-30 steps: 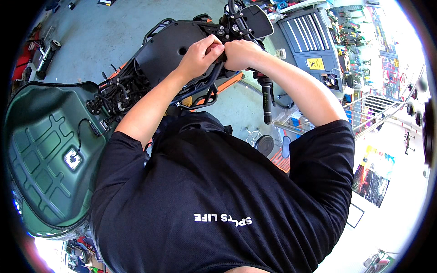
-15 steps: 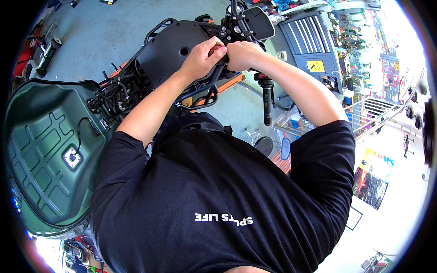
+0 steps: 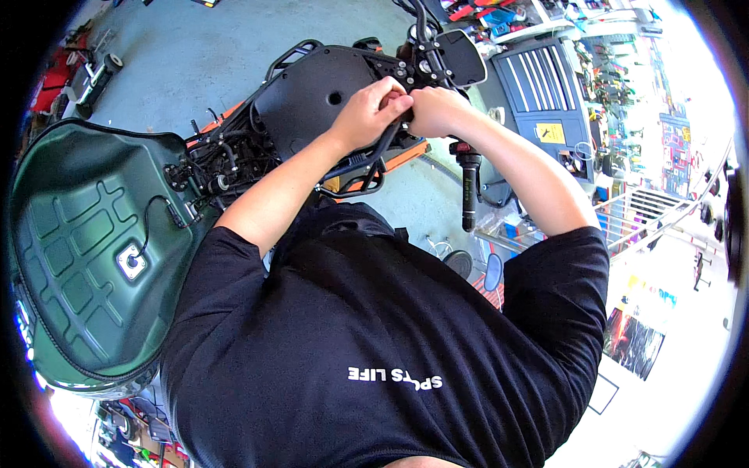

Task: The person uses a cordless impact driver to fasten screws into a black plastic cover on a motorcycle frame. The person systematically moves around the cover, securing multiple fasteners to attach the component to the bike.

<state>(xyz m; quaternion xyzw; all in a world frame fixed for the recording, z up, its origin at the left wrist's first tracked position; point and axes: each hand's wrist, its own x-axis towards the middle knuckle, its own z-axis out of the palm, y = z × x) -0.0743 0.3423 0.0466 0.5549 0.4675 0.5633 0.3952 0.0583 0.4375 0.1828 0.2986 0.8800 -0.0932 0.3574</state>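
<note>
Both my hands meet over the front of a partly stripped two-wheeler, beside its flat black cover panel [image 3: 303, 86] and just this side of the steering head [image 3: 424, 56]. My left hand [image 3: 370, 114] is closed, with thumb and forefinger drawn together. Touching or almost touching it, my right hand [image 3: 438, 111] is curled with its back toward me. Whatever the fingers grip is hidden behind them. A black handlebar grip [image 3: 469, 191] hangs down below my right wrist. Dark frame tubing [image 3: 378, 160] runs under my left hand.
A green moulded shell [image 3: 86, 242] with a cable stands open at the left, next to exposed black wiring [image 3: 226, 160]. A grey tool cabinet [image 3: 538, 86] is at the far right, near a wire rack [image 3: 636, 214]. Blue-grey floor [image 3: 187, 54] lies beyond the vehicle.
The whole view has shifted, so the vehicle and shell appear farther right and slightly lower. My hands keep nearly the same closed pose at the same spot on the vehicle.
</note>
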